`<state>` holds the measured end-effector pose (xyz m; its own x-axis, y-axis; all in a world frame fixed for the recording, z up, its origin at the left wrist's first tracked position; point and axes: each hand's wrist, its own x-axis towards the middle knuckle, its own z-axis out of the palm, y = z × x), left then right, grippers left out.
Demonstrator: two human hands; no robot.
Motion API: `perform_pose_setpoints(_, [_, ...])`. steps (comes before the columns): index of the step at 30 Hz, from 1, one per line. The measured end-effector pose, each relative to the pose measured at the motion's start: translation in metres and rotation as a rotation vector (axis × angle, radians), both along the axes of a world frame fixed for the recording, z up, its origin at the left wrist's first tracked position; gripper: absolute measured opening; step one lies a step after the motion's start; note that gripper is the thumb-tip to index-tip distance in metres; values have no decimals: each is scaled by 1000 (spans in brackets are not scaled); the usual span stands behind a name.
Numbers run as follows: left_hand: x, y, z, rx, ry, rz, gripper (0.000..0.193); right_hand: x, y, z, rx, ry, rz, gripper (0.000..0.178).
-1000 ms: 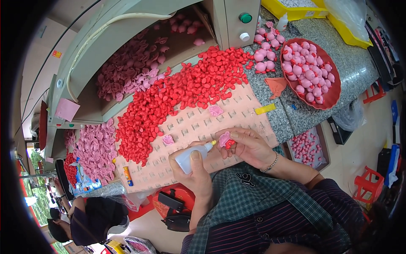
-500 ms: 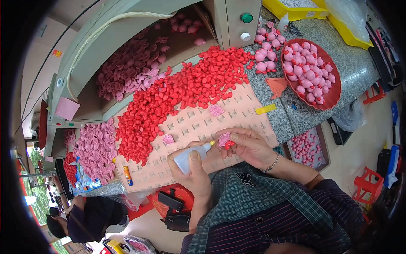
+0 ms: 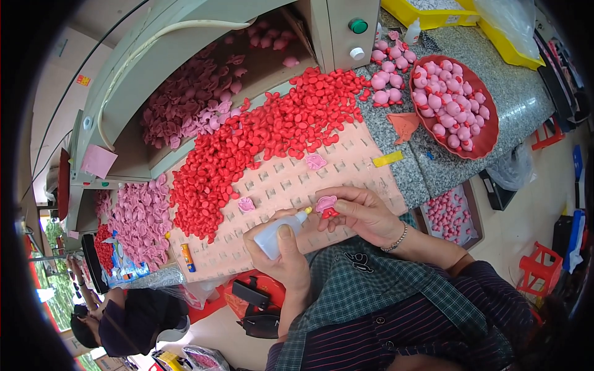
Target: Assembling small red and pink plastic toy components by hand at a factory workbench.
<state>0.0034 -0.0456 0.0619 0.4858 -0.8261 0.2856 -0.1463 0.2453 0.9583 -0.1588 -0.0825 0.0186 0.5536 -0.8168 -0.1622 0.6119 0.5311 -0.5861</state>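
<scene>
My left hand is wrapped round a translucent white squeeze bottle with a yellow nozzle tip. That tip points right, close beside a small pink moulded piece with a red part at its lower edge. My right hand pinches this piece between thumb and fingers. Two loose pink pieces, one farther off and one to the left, lie on the pale pink slotted board. Whether the nozzle touches the held piece is hard to tell.
A heap of red pieces covers the board's far side, with a pink pile to its left. On the right stands a red bowl of pink-and-red figures. A grey machine housing rises behind. A person sits at far left.
The pink piece in my right hand has tilted and turned slightly, showing more of its inner face. The bottle has shifted a little and its tip stays beside the piece.
</scene>
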Motion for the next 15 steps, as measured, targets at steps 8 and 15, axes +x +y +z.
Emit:
perform_pose_setpoints(8, [-2, 2, 2, -11, -1, -6, 25, 1, 0, -1, 6, -19, -14, 40])
perform_pose_setpoints(15, [-4, 3, 1, -50, -45, -20, 22, 2, 2, -4, 40, -140, -44, 40])
